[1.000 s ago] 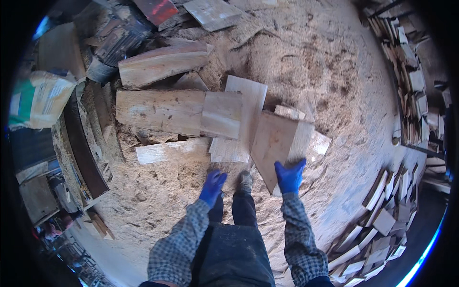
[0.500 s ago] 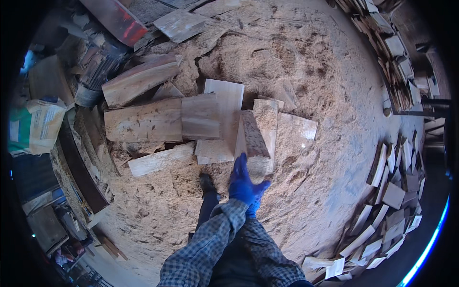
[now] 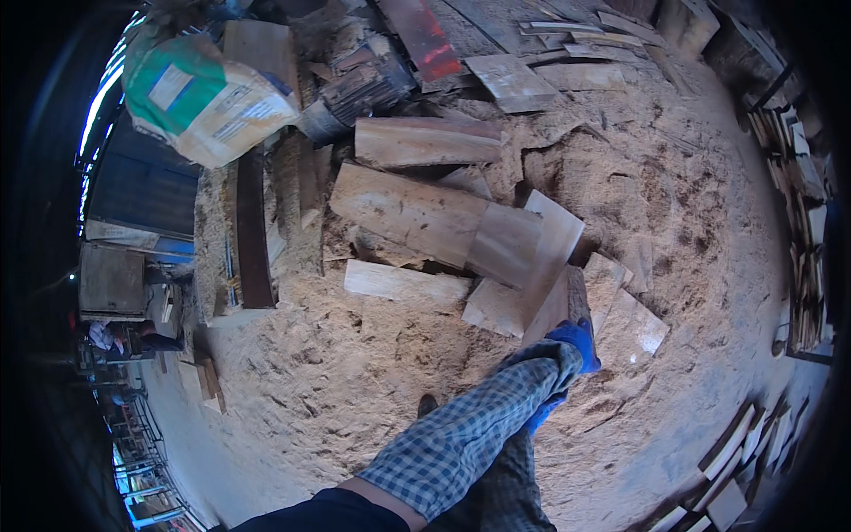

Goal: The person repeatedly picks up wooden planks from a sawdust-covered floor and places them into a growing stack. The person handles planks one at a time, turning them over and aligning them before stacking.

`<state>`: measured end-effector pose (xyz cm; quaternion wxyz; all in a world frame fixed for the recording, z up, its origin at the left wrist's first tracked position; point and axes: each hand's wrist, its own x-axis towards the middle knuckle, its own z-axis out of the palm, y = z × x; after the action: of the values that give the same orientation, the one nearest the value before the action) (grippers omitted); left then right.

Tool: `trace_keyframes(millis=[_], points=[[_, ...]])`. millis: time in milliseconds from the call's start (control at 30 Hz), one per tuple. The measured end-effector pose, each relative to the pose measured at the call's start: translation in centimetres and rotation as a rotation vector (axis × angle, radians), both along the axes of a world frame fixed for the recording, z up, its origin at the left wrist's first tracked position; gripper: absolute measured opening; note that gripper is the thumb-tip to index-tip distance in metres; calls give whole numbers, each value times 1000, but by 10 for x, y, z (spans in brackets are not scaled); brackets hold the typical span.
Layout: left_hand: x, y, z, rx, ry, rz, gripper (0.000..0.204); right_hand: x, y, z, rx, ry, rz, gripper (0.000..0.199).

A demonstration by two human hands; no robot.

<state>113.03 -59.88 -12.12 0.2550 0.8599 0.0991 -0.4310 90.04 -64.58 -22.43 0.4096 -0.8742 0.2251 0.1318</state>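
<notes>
While blue-gloved left hand (image 3: 576, 341) fingers clamp rough flat wood slab (image 3: 557, 306), right hand (image 3: 541, 412) fingers hidden.

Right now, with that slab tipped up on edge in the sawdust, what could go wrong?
1. The wood slab stands on edge, gripped from above by a blue-gloved hand; it could tip onto the foot close by.
2. Loose sawdust floor looks soft and uneven, so footing may slip.
3. Overlapping cut boards lie right beside it; one could shift or trap fingers.
</notes>
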Motion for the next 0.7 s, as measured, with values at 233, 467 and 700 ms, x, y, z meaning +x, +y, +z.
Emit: trace_keyframes(millis=[233, 467, 700], points=[[-51, 18, 0, -78, -113, 122, 86, -14, -1, 5, -8, -59, 69, 77], [-170, 111, 1, -153, -227, 180, 94, -12, 7, 80, 89, -273, 378, 52], [-260, 237, 20, -141, -147, 288, 95, -140, -18, -37, 975, 1051, -253, 70]])
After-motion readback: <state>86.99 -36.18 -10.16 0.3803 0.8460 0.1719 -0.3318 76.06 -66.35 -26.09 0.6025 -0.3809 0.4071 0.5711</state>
